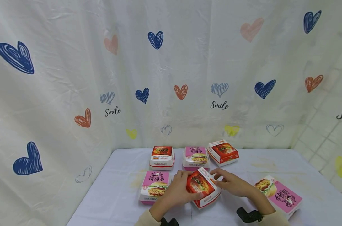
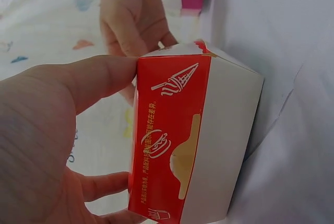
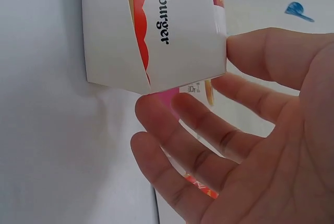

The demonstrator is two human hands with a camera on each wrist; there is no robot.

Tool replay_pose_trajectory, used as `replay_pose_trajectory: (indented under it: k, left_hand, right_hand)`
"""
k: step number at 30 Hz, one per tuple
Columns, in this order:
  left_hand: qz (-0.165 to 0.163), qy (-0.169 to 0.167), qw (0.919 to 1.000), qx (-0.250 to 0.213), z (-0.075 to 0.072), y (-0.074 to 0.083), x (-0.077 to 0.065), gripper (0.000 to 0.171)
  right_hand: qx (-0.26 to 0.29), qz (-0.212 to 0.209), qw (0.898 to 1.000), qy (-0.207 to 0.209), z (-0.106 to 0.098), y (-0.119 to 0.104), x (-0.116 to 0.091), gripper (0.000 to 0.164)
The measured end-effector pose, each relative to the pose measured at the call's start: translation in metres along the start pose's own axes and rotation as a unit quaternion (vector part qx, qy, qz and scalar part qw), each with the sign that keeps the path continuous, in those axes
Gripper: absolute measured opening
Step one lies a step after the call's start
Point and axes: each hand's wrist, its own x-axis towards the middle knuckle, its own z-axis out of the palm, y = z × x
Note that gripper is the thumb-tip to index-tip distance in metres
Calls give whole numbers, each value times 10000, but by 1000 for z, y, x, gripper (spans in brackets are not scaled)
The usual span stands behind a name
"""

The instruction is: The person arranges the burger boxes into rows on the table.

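Observation:
A red and white hamburger box [image 1: 203, 187] sits turned at an angle near the front middle of the table. My left hand [image 1: 178, 190] grips it from the left, thumb along the near top edge and fingers over the far side. In the left wrist view, the red flap of the hamburger box [image 2: 172, 135] lies between thumb and fingers. My right hand [image 1: 230, 182] is at the box's right corner. The right wrist view has that hand's thumb [image 3: 261, 51] at the box's edge, with the other fingers [image 3: 195, 156] loosely bent past the corner.
Behind stand a red box [image 1: 161, 158], a pink box [image 1: 195, 157] and another red box [image 1: 223, 152]. One pink burger box [image 1: 155, 185] is beside my left hand; another [image 1: 282, 194] lies right of my right forearm. A heart-printed curtain [image 1: 188, 69] hangs behind the white-covered table [image 1: 109, 194].

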Motion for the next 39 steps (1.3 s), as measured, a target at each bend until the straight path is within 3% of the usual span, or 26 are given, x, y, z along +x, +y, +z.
replay_pose_trajectory:
  k: [8,20,30,39]
  left_hand:
    - [38,-6,9999,128,-3,0,-1,88]
    - [45,-96,9997,216,-5,-2,1,89]
    - [298,-151,9990,282,-6,-8,2,86]
    - [400,-200,9985,302,-8,-10,3,84]
  right_hand:
    - [91,-222,9995,-181,2,0,-2,52]
    - [24,-76,9998,-156,2,-1,-1,49]
    - [-260,-228,9994,-23,4,2,3,47]
    - [-27,-108,9999,-65,5,-1,0,56]
